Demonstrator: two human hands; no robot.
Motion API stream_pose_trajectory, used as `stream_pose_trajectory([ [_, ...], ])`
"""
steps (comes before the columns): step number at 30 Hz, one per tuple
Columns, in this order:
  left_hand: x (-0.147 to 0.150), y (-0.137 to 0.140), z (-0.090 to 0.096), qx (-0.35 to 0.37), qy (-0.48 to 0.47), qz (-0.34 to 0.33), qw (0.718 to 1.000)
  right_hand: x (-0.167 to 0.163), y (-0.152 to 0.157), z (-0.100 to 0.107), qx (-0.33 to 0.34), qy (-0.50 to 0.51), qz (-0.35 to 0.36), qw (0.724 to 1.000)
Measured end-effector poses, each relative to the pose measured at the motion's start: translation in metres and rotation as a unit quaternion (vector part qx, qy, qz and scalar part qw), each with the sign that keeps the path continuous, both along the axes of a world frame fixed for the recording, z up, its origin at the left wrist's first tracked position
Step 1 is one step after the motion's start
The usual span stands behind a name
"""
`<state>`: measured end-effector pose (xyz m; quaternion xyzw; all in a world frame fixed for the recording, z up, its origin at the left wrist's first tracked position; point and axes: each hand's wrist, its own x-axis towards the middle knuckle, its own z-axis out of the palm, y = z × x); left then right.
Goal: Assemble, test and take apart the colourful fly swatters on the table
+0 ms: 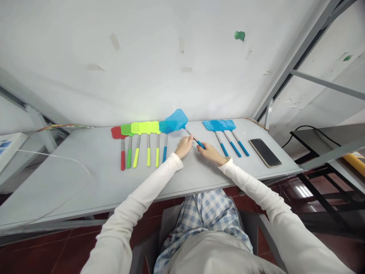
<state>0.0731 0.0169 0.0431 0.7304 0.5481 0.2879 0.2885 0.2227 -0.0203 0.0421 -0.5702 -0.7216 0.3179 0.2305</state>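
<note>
A blue fly swatter (177, 118) is held at a slant, its head up and to the left near the wall. My left hand (184, 146) is closed on its metal rod, and my right hand (210, 153) grips the end of its blue handle. To the left lies a row of swatters: a red one (122, 160), a green one (129, 156), several yellow ones (148, 156) and a blue one (164, 152) whose head is partly behind the held one. Three more blue fly swatters (234, 148) lie beside my right hand, their heads overlapping.
A smartphone (265, 152) lies at the right end of the grey table (114, 194). The white wall (148, 76) rises behind. A thin white cable (85, 171) crosses the left side, and metal frame posts (269, 110) stand at both ends.
</note>
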Motion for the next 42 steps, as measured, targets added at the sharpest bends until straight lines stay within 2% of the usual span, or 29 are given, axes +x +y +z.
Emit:
stream_pose_trajectory([
  [2,-0.013,-0.003,-0.005,0.018,0.115,0.065,0.991,0.009,0.002,-0.005,-0.004,-0.063,-0.036,0.997],
  [4,-0.029,-0.008,-0.011,0.036,0.209,0.139,0.967,0.019,0.001,-0.009,-0.014,-0.127,-0.066,0.990],
  [7,-0.050,-0.016,-0.019,0.045,0.301,0.205,0.930,0.028,-0.004,-0.016,0.019,-0.206,-0.112,0.972],
  [10,-0.060,-0.019,-0.023,0.056,0.333,0.214,0.917,0.034,-0.011,-0.024,0.081,-0.240,-0.151,0.956],
  [15,-0.066,-0.012,-0.024,0.047,0.331,0.237,0.912,0.043,-0.019,-0.037,0.143,-0.254,-0.206,0.934],
  [20,-0.075,-0.008,-0.019,0.030,0.352,0.198,0.914,0.045,-0.026,-0.034,0.207,-0.253,-0.194,0.925],
  [23,-0.073,-0.019,-0.010,0.055,0.324,0.157,0.931,0.037,-0.030,-0.018,0.286,-0.223,-0.133,0.922],
  [26,-0.062,-0.038,0.005,0.137,0.292,0.084,0.943,0.024,-0.033,0.004,0.384,-0.226,-0.036,0.894],
  [30,-0.050,-0.057,0.023,0.280,0.300,-0.031,0.911,0.012,-0.026,0.025,0.478,-0.274,0.055,0.833],
  [33,-0.051,-0.059,0.027,0.359,0.298,-0.050,0.883,0.017,-0.013,0.032,0.503,-0.305,0.099,0.802],
  [36,-0.055,-0.058,0.028,0.377,0.310,-0.071,0.870,0.027,-0.003,0.037,0.507,-0.328,0.149,0.783],
  [40,-0.054,-0.059,0.029,0.369,0.307,-0.084,0.873,0.037,-0.001,0.043,0.538,-0.334,0.172,0.754],
  [42,-0.053,-0.060,0.031,0.363,0.292,-0.078,0.881,0.043,0.000,0.044,0.543,-0.332,0.175,0.751],
])
